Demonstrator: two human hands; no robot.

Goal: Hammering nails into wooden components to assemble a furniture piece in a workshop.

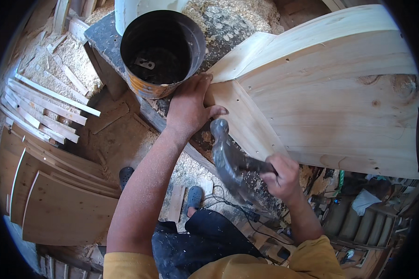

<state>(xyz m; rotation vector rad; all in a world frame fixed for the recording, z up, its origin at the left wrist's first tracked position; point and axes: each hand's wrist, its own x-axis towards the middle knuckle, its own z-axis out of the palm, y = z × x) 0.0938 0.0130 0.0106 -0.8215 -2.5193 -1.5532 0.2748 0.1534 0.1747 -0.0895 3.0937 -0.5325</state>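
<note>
The bench (101,36) bears a yellow-marked can (165,53); left hand (189,106) grips wooden panel (333,109), right hand (282,176) clenches hammer (225,156).

The left hand (187,105) is lying with its back upward, its thumb (217,111) jutting rightward. Behind it, the left forearm (152,183) is stretching nearly straight. Lower and right of the left hand, the right hand (283,176) is clenching, the right forearm (305,216) slanting away below.
</note>
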